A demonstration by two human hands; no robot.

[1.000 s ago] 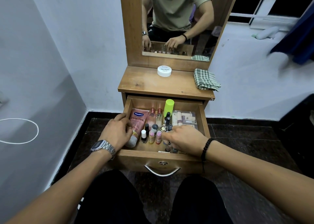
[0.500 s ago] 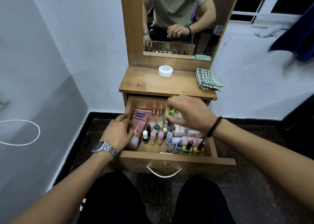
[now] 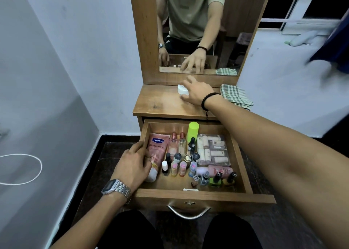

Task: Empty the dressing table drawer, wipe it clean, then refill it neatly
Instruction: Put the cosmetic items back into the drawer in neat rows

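Observation:
The wooden drawer (image 3: 198,195) stands pulled out and full. It holds a pink Vaseline tube (image 3: 157,146), a lime-green bottle (image 3: 193,130), a clear box of small tubes (image 3: 213,150) and several nail polish bottles (image 3: 215,179). My left hand (image 3: 132,165) grips the drawer's left wall, its fingers curled over onto the tube. My right hand (image 3: 198,92) reaches over the dressing table top (image 3: 160,103), fingers spread, beside a white round jar (image 3: 182,90) that it partly hides. I see nothing held in it.
A folded green checked cloth (image 3: 236,95) lies at the top's right end. The mirror (image 3: 236,12) rises behind the top. White walls close in on both sides, with dark floor tiles below. My knees are just under the drawer handle (image 3: 188,213).
My right hand rose out of the drawer's front right corner, passed over the drawer's back, and now reaches onto the table top by the white jar. My left hand stayed on the drawer's wall.

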